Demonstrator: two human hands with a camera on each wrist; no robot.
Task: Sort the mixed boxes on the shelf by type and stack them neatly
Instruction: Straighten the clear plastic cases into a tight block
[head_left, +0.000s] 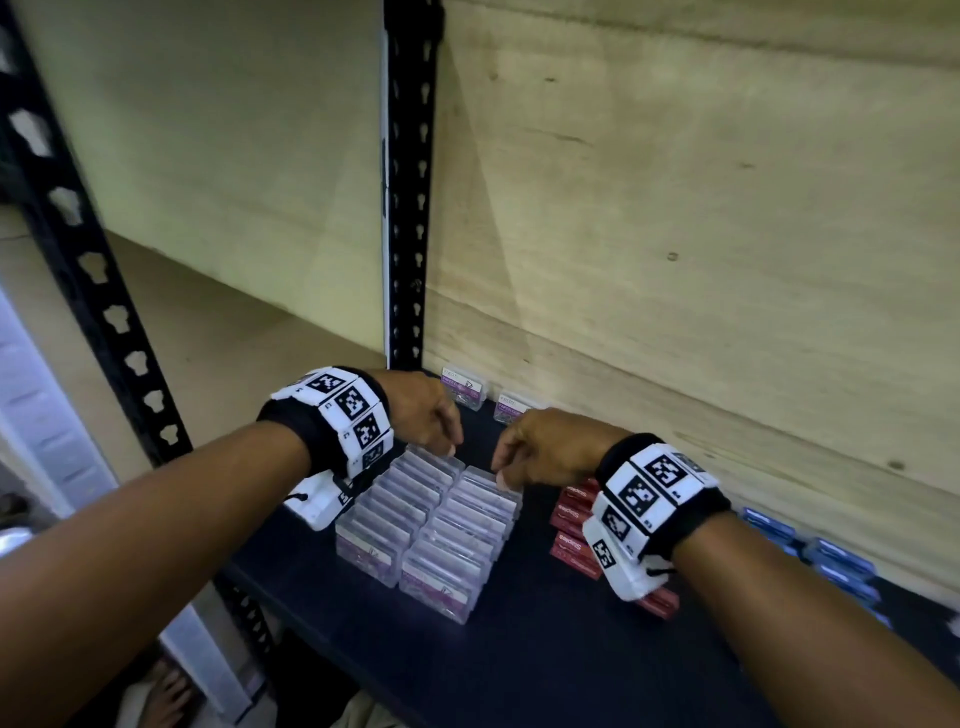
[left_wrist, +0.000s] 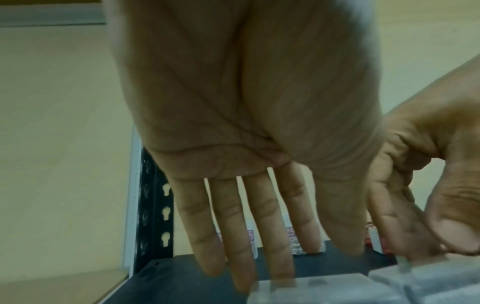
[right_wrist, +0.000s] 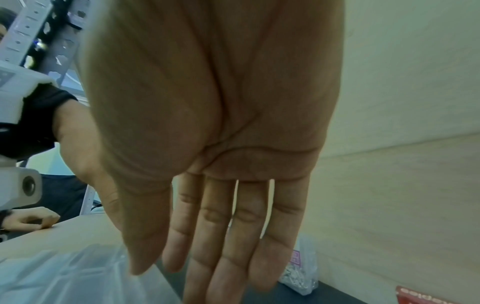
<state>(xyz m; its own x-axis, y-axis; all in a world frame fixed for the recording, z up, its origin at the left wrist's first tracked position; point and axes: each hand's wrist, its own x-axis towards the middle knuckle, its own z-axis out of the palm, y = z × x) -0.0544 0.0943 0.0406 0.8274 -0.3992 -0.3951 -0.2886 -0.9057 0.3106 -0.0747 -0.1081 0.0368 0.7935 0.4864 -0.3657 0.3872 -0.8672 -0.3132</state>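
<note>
Both forearms reached in over the front edge of the dark shelf (head_left: 519, 665), each wrist wrapped in a black band carrying white blocks printed with black square markers. The left hand (head_left: 423, 410) hung palm-down over the far end of the left row of clear boxes (head_left: 415, 525); its fingers (left_wrist: 228, 236) were straight and slightly spread, their tips at the top edge of the rearmost box, gripping nothing. The right hand (head_left: 545, 447) mirrored it over the right row, fingers (right_wrist: 233, 236) extended and nearly side by side, tips touching or just above the back boxes; from where I stood I couldn't tell which.

The clear boxes stood on edge in two tight rows, side by side, near the left front of the shelf. They were small, transparent plastic cases with rounded corners and purple-and-white labels on their front faces. Two more of the same kind (head_left: 483, 395) sat apart at the back, against the pale wooden panel (head_left: 675, 234), with something silvery and metallic inside.

Just right of the rows, partly under the right wrist, lay flat red cardboard boxes (head_left: 571, 540) printed with the word "Staples". Further right, a line of blue boxes (head_left: 831, 561) ran along the panel.

A black steel upright (head_left: 410, 208) punched with keyhole slots stood at the back corner.
</note>
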